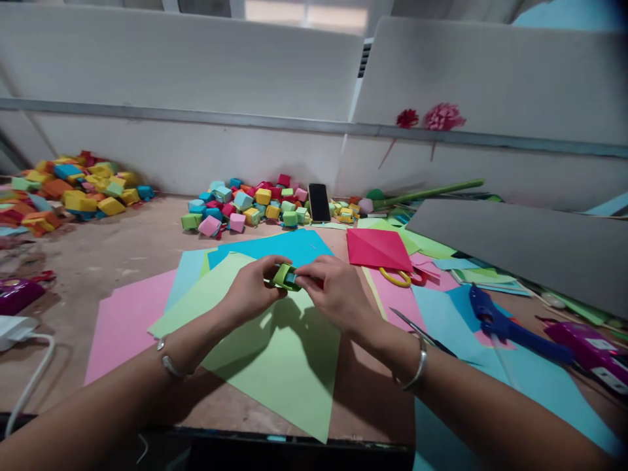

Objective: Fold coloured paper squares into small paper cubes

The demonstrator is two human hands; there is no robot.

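Observation:
Above the pale green paper sheet (pixel 279 366), my left hand (pixel 252 284) grips a small green folded paper box (pixel 282 276) from its left side, thumb and fingers around it. My right hand (pixel 338 294) meets it from the right, its fingertips pinched together on a light blue bit of paper (pixel 291 278) at the box's open side. Whether that blue bit is fixed to the box cannot be seen. Both hands cast shadows on the sheet. Blue paper (pixel 279 245) and pink paper (pixel 132 327) lie under and around the green sheet.
Piles of small coloured paper boxes stand at the back left (pixel 81 199) and back middle (pixel 243 201), near a phone (pixel 319 203). To the right lie a red paper piece (pixel 377 247), yellow-handled scissors (pixel 395 278), a dark pointed blade (pixel 417 327) and a blue glue gun (pixel 520 333).

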